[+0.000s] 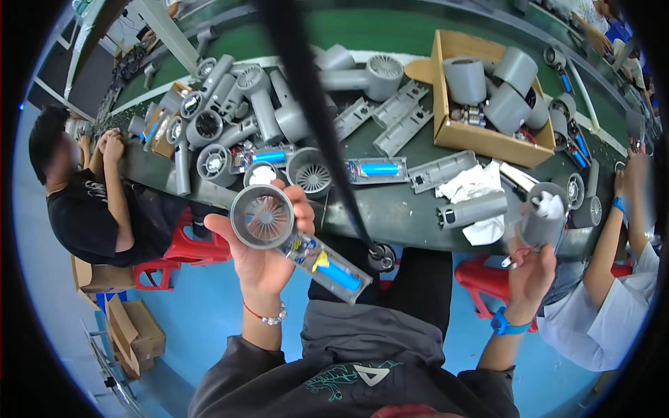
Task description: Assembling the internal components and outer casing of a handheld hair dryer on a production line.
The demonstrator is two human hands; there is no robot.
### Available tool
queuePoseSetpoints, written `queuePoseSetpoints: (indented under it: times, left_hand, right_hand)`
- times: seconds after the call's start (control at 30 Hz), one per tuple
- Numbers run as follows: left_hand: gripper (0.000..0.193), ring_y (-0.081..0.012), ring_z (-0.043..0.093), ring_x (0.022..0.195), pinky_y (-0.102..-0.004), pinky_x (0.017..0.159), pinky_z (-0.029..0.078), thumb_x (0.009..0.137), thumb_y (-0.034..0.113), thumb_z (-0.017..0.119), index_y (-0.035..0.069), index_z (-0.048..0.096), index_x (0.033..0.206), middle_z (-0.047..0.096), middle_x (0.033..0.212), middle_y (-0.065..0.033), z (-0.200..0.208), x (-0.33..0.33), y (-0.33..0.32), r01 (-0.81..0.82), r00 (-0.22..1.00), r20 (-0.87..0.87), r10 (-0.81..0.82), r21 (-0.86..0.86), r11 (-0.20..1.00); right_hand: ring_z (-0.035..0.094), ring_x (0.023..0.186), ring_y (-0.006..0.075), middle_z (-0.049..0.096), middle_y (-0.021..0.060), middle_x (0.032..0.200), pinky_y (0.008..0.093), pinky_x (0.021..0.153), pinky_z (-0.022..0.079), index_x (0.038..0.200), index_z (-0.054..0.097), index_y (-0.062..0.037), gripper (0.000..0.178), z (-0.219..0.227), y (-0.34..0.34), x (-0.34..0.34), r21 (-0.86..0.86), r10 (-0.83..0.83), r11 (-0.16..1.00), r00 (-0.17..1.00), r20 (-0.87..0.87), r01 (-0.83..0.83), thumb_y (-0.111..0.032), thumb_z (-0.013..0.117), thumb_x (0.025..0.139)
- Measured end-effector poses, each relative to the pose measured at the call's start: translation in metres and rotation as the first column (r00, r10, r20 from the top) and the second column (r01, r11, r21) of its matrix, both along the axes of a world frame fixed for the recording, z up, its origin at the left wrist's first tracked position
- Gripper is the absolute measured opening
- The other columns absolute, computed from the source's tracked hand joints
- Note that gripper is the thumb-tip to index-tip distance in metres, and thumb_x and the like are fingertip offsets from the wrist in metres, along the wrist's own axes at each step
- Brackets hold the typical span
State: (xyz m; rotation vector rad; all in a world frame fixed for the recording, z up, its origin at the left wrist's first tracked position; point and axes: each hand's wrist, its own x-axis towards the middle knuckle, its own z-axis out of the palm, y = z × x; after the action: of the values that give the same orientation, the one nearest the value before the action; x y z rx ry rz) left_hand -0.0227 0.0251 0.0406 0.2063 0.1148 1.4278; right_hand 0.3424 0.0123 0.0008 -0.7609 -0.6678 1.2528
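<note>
My left hand (263,268) is wrapped round a grey fan housing (266,217), whose round grille faces up. From it an open handle half slants down to the right, carrying a small circuit board with wires and a blue battery (341,275). My right hand (533,272) grips a grey cylindrical housing (542,226) from below; something white sits in its top. A small white-tipped piece (509,262) and a thin red wire show by the right fingers. Between the hands, near the table edge, a grey handle tube (474,210) lies on crumpled white paper (491,230).
Behind my left hand, grey fan parts (261,111) are heaped on the dark table. A cardboard box (491,143) of grey cylinders stands back right. Open handle shells (401,118) lie between. A dark blurred pole (313,97) crosses the view. People sit at left (90,188) and right (599,306).
</note>
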Motion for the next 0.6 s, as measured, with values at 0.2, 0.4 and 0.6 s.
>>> queuePoseSetpoints:
  times: [0.2,0.4,0.6]
  left_hand:
    - [0.082,-0.0266,0.045,0.11,-0.0377,0.099,0.04,0.077,0.055,0.07,-0.002,0.042,0.128,0.045,0.119,-0.0136,0.011,0.0,0.011,-0.282,0.923,-0.238,0.304,0.123,0.952]
    - [0.078,-0.0311,0.05,0.115,-0.0418,0.1,0.041,0.082,0.063,0.057,0.005,0.044,0.133,0.053,0.125,-0.0128,0.0,0.023,0.025,-0.464,0.693,-0.461,0.554,0.303,0.832]
    - [0.071,-0.0302,0.052,0.114,-0.0459,0.101,0.04,0.08,0.058,0.064,0.017,0.039,0.132,0.048,0.128,-0.0058,-0.012,0.054,0.041,-0.439,0.627,-0.474,0.618,0.441,0.783]
  right_hand:
    - [0.048,0.105,0.0182,0.043,0.0075,0.132,0.0289,0.072,0.043,0.146,0.026,-0.0094,0.083,0.016,0.032,0.015,0.022,-0.114,0.993,0.963,0.246,0.112,-0.028,0.07,0.078]
    - [0.049,0.111,0.018,0.041,0.0082,0.134,0.0209,0.07,0.044,0.151,0.016,-0.0145,0.1,0.035,0.057,-0.004,0.149,-0.249,0.968,0.835,0.491,0.201,-0.029,0.076,0.072]
    - [0.046,0.115,0.0206,0.044,0.0104,0.133,0.0307,0.097,0.036,0.151,0.019,-0.0138,0.093,0.037,0.079,-0.021,0.245,-0.306,0.949,0.754,0.582,0.197,-0.021,0.073,0.076]
